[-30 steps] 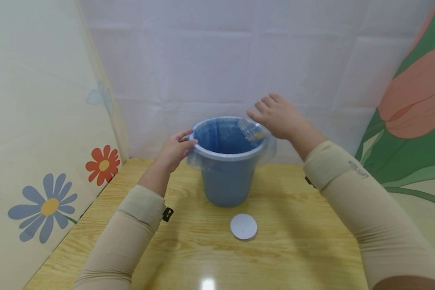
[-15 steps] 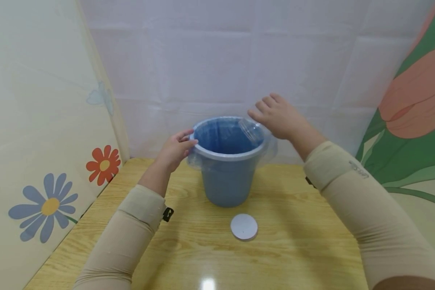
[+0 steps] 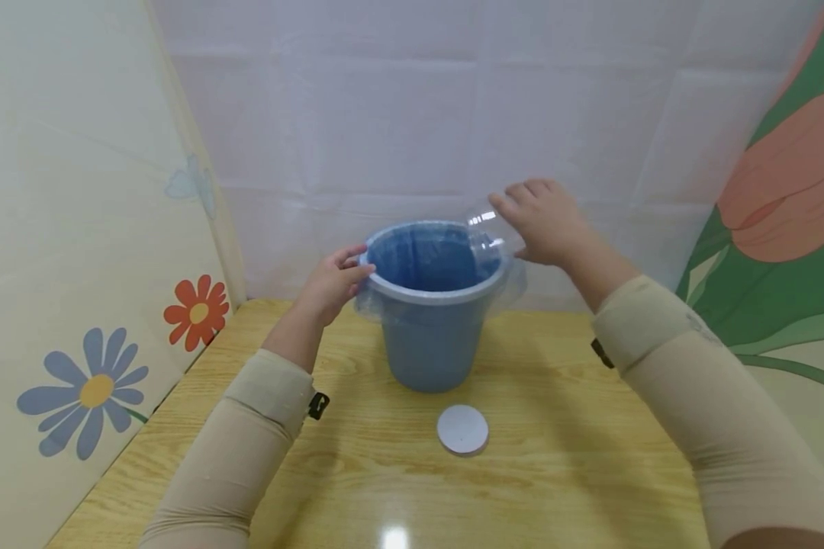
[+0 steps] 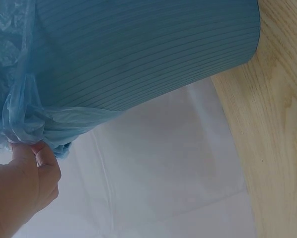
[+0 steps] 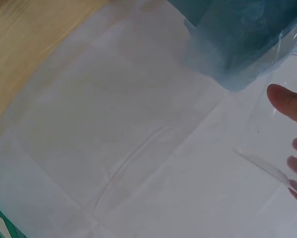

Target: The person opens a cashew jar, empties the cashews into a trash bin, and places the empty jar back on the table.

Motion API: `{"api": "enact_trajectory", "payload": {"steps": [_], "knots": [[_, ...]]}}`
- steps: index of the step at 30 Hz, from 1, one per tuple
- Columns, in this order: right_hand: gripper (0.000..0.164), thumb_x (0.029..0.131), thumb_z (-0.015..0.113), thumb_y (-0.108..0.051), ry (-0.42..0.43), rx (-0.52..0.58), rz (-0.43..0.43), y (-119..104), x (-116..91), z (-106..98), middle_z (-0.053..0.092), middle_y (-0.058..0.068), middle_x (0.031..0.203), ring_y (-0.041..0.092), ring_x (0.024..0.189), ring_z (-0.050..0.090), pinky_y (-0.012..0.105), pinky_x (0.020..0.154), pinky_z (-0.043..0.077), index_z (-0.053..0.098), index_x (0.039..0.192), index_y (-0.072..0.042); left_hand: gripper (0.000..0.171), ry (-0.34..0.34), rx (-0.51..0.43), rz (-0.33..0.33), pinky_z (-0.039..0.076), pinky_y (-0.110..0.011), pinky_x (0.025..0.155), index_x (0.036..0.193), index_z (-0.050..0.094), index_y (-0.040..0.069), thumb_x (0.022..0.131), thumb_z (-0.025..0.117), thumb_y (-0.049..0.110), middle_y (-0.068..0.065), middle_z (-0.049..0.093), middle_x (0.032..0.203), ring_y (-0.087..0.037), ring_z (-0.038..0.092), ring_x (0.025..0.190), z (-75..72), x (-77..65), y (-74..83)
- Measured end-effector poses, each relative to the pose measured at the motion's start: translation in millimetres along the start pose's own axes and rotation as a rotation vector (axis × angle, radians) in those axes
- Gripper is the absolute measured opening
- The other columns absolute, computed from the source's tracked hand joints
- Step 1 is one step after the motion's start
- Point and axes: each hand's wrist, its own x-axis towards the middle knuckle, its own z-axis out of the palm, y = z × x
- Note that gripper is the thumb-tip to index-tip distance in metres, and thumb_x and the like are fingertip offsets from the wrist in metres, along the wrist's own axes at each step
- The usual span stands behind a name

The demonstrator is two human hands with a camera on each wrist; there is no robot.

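A blue trash can [image 3: 429,351] stands on the table, lined with a thin clear-bluish plastic bag [image 4: 19,109] folded over its rim. My left hand [image 3: 329,286] holds the left side of the rim, thumb and fingers pinching the bag there. Over the right side of the rim, my right hand [image 3: 539,221] grips a clear plastic jar [image 3: 486,229], tilted with its mouth toward the can. The jar's see-through wall [image 5: 265,134] shows no contents. In front of the can a round white lid [image 3: 462,429] lies flat.
The wood-grain table [image 3: 384,473] ends at a white sheet [image 3: 357,114] hung behind. A panel with painted flowers [image 3: 89,191] rises on the left, and one with large tulips [image 3: 783,183] on the right.
A small yellowish thing seen in the jar a second ago no longer shows. My right hand has drawn the jar slightly right and away from the can's opening. The left hand has stayed put.
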Motion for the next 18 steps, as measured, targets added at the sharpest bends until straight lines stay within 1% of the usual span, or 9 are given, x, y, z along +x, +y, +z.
{"api": "enact_trajectory", "payload": {"steps": [4, 8, 11, 14, 18], "knots": [[0.094, 0.069, 0.078, -0.037, 0.005, 0.139, 0.093, 3.2, -7.3, 4.9, 0.037, 0.023, 0.136, 0.041, 0.125, 0.031, 0.056, 0.105, 0.021, 0.027, 0.142, -0.006, 0.054, -0.003, 0.005, 0.003, 0.036, -0.035, 0.103, 0.139, 0.039, 0.017, 0.089, 0.059, 0.014, -0.013, 0.031, 0.144, -0.021, 0.038, 0.127, -0.1, -0.4, 0.0], [0.096, 0.066, 0.079, -0.04, 0.055, 0.255, 0.163, 6.9, -15.1, 11.9, 0.041, 0.023, 0.133, 0.042, 0.122, 0.034, 0.056, 0.102, 0.026, 0.029, 0.141, -0.007, 0.054, -0.008, 0.01, 0.004, 0.035, -0.036, 0.103, 0.139, 0.039, 0.016, 0.089, 0.059, 0.014, -0.013, 0.031, 0.144, -0.022, 0.038, 0.127, 0.1, -1.0, 0.1], [0.099, 0.064, 0.08, -0.041, 0.077, 0.332, 0.214, 9.1, -20.3, 16.1, 0.04, 0.024, 0.133, 0.042, 0.121, 0.035, 0.056, 0.101, 0.028, 0.028, 0.141, -0.007, 0.054, -0.006, 0.013, 0.003, 0.035, -0.036, 0.103, 0.139, 0.039, 0.016, 0.089, 0.059, 0.014, -0.013, 0.032, 0.144, -0.022, 0.038, 0.127, 0.4, -1.0, 0.2], [0.102, 0.064, 0.08, -0.042, 0.083, 0.424, 0.264, 11.1, -24.9, 19.2, 0.037, 0.023, 0.138, 0.042, 0.125, 0.033, 0.056, 0.102, 0.027, 0.026, 0.143, -0.007, 0.054, -0.005, 0.013, 0.004, 0.035, -0.036, 0.103, 0.14, 0.038, 0.016, 0.09, 0.059, 0.014, -0.013, 0.032, 0.144, -0.022, 0.038, 0.127, 0.1, -0.9, 0.6], [0.101, 0.063, 0.081, -0.04, 0.111, 0.549, 0.305, 13.7, -31.7, 24.3, 0.035, 0.022, 0.14, 0.04, 0.127, 0.032, 0.054, 0.104, 0.025, 0.029, 0.141, -0.003, 0.054, 0.003, 0.007, 0.002, 0.034, -0.036, 0.104, 0.139, 0.038, 0.016, 0.09, 0.059, 0.013, -0.013, 0.032, 0.144, -0.022, 0.037, 0.128, -0.4, -0.2, 1.0]]}}
